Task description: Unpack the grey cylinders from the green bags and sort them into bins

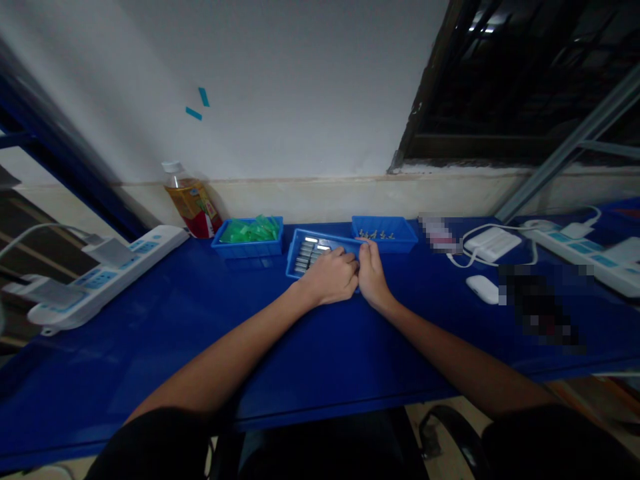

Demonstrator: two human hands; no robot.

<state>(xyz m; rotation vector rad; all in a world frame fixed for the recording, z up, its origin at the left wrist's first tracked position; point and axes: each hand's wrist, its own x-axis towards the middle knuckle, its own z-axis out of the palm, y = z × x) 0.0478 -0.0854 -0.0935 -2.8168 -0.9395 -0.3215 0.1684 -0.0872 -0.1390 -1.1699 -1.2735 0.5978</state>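
My left hand [331,275] rests with curled fingers on the near right part of a blue tray [296,250] that holds rows of small grey metal pieces [309,252]. My right hand [371,273] is beside it, fingers pinched together at the tray's right edge, touching the left hand's fingertips. What the fingers hold is too small to make out. Just behind my right hand stands another blue tray [385,235] with several tiny metal parts.
A blue tray of green plastic pieces [250,233] and a drink bottle [191,200] stand at the back left. White power strips lie far left [100,277] and far right [585,257]. White chargers with cables [493,243] sit on the blue table [200,333].
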